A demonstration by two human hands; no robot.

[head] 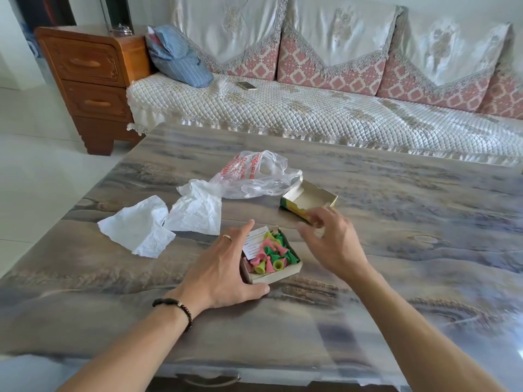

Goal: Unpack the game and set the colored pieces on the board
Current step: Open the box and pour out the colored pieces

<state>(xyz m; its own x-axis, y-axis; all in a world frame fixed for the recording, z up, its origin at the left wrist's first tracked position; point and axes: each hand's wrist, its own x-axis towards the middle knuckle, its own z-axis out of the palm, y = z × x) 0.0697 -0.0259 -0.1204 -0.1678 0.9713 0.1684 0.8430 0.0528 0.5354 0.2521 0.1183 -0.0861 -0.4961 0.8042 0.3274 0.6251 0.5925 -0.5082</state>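
One open box [294,268] of pink, yellow and green pieces [273,254] (too heaped to be counted) is steadied by the left hand [226,267], fingers straight. One lid [308,203] lies at one o'clock, just beyond the right hand [334,241], whose loosely curled fingers hold nothing.

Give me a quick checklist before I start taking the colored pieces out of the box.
1. Box of pieces open and upright on the table: ok.
2. Left hand steadies the box, fingers along its left side: ok.
3. Right hand free, hovering above the box, holding nothing: ok.
4. Colored pieces all inside, pink, green and yellow: ok.
5. Board laid out to receive them: not ok, none in view.
6. Box lid set aside beyond the box, beside the plastic bag: ok.
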